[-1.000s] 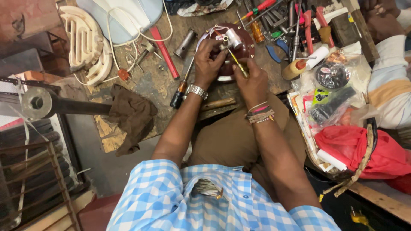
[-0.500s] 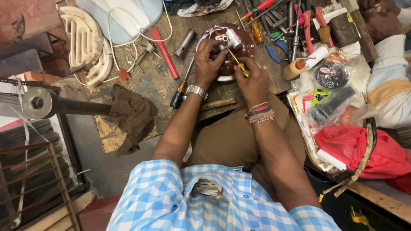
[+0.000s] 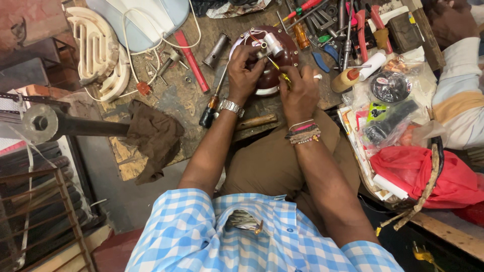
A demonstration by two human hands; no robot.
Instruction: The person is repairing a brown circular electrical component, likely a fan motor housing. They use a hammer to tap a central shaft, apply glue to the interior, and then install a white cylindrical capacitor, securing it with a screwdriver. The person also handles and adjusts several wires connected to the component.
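A round dark-red appliance base point(image 3: 287, 53) with a white rim lies on the worn wooden workbench point(image 3: 171, 100). On it stands a small silver cylindrical part point(image 3: 273, 44) with thin wires. My left hand point(image 3: 245, 70) grips the base and the parts at its middle; a metal watch sits on that wrist. My right hand point(image 3: 301, 90) holds a thin yellow-handled screwdriver point(image 3: 278, 69), its tip pointed at the silver part. Bead bracelets circle the right wrist.
A black-handled screwdriver point(image 3: 212, 103) and a wooden handle point(image 3: 256, 121) lie by my left wrist. A red strip point(image 3: 191, 60), a metal tube point(image 3: 216, 49), pliers and tools point(image 3: 348, 30) crowd the bench. A brown rag point(image 3: 154, 138) hangs left; a red bag point(image 3: 423, 171) sits right.
Both hands stay on the red base; the right hand has shifted slightly with the screwdriver.
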